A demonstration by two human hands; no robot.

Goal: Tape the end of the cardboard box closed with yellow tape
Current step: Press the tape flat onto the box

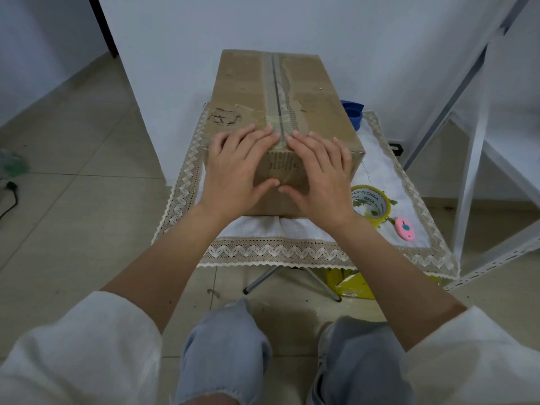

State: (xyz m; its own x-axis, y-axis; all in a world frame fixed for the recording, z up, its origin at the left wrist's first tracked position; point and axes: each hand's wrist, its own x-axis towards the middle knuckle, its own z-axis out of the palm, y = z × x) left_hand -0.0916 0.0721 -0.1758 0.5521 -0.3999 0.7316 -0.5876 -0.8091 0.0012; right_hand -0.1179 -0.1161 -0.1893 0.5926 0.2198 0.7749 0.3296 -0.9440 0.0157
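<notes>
I saw the cardboard box (280, 112) fill most of the counter (263, 249), leaving bare cloth only along the near edge and the right side. There the tape roll (371, 204) and a pink cutter (404, 228) stood near together, with a blue object (354, 112) wedged far right.

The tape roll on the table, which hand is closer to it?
Right. The right hand presses flat on the near end of the box, just beside the tape roll. The left hand presses the box's other side, farther away.
</notes>
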